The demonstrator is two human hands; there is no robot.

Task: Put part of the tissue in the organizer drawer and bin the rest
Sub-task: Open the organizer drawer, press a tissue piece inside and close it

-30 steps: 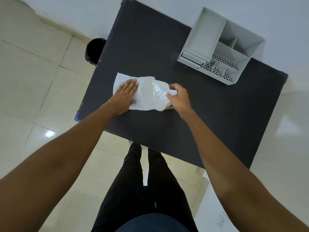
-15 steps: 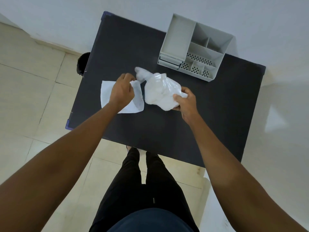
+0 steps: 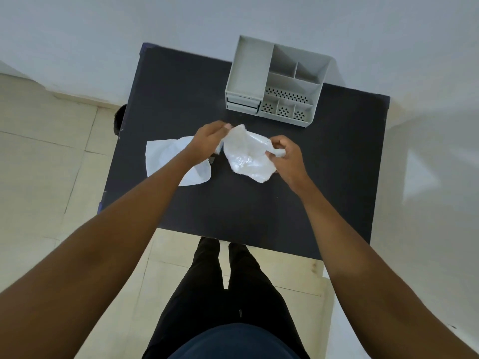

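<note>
Both hands now hold the crumpled translucent white piece [image 3: 247, 152] lifted off the black table [image 3: 259, 208]: right hand [image 3: 286, 156] and left hand [image 3: 208, 142] fingers pinched shut on its ends. The flat white tissue sheet [image 3: 163, 156], pressed down a second ago, lies freed beside it. Beyond, the grey plastic organizer's drawer [image 3: 242, 103] looks closed, so storing comes next.

No readable text, labels, brands or numbers showed anywhere in view.

The pale grey plastic desk organizer [image 3: 278, 81] with its open compartments and closed drawer fronts carried no print or sticker that could be made out; the dark dots on its front sections were perforations, not characters. The crumpled white tissue piece [image 3: 247, 154] held up and the flat white tissue piece [image 3: 166, 156] lying on the matt black rectangular counter [image 3: 324, 177] were plain, and the counter itself bore no marking. The dark trousers showed a tiny pale mark near the hip, too small to read.
</note>
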